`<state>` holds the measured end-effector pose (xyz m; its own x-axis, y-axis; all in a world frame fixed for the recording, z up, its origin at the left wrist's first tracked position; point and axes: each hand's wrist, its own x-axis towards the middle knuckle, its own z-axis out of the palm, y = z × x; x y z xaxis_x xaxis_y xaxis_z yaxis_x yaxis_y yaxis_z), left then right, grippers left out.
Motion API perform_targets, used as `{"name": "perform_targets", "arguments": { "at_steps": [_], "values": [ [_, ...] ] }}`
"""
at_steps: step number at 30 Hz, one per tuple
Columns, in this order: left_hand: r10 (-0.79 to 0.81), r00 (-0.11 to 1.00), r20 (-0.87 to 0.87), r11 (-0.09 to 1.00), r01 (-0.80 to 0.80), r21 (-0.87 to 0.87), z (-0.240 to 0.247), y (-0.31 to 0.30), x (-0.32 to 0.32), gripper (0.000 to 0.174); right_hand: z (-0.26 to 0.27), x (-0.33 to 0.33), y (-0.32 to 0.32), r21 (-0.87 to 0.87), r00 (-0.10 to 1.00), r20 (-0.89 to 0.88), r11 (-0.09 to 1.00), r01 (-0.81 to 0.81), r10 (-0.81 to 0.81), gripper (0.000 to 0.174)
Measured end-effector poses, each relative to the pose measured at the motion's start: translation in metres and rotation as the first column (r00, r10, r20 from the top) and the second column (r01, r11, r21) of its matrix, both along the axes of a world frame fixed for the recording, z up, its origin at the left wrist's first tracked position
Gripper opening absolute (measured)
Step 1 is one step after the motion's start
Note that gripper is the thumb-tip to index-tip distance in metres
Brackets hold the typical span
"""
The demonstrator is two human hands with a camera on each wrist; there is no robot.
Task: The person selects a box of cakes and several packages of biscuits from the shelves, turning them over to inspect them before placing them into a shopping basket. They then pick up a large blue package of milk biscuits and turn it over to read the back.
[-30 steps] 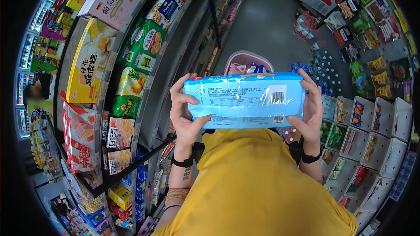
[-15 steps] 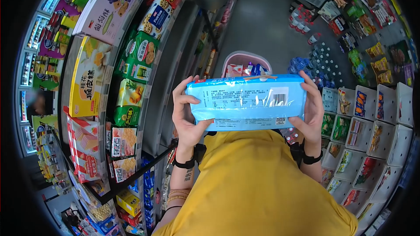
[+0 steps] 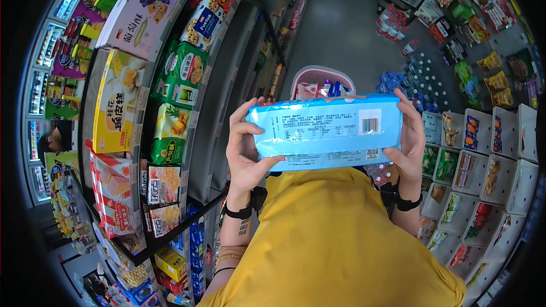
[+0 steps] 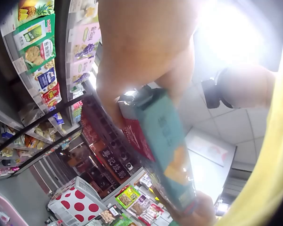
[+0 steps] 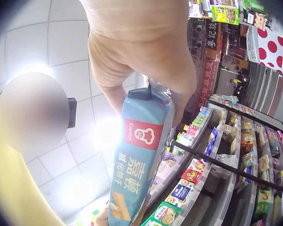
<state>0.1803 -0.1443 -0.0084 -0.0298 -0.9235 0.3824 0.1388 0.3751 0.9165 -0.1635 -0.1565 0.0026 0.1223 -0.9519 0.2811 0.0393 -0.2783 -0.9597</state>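
A light blue pack of wafer biscuits is held up level in front of the yellow shirt. Its back, with small print and a barcode, faces the head camera. My left hand grips one end, the thumb on the near lower corner. At the opposite end my right hand holds on the same way, fingers behind the upper edge. In the right wrist view the side of the wafer pack shows a red Garden logo and a wafer picture. The left wrist view catches the wafer pack from the other end, blurred.
On the left, a shelf carries a yellow cake box, a grape pastry box, green biscuit packs and red wafer bags. Beyond the pack stands a pink basket with snacks. White bins and bottles are at the right.
Both hands keep their hold on the wafer pack, which has moved slightly right in the head view. The shelf goods sit lower in that view than one second ago.
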Motion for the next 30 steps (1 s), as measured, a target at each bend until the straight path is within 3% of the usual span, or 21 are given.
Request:
{"name": "perform_targets", "arguments": {
  "at_steps": [17,30],
  "values": [
    [0.087,0.996,0.008,0.995,-0.088,0.048,-0.002,0.013,0.001,0.054,-0.001,0.007,-0.003,0.043,0.995,0.080,0.997,-0.058,0.055,0.084],
    [0.055,0.998,-0.009,0.997,-0.054,0.062,-0.005,0.010,-0.006,0.054,-0.006,-0.001,0.002,0.053,0.998,0.063,0.998,-0.026,0.023,0.083]
  ]
}}
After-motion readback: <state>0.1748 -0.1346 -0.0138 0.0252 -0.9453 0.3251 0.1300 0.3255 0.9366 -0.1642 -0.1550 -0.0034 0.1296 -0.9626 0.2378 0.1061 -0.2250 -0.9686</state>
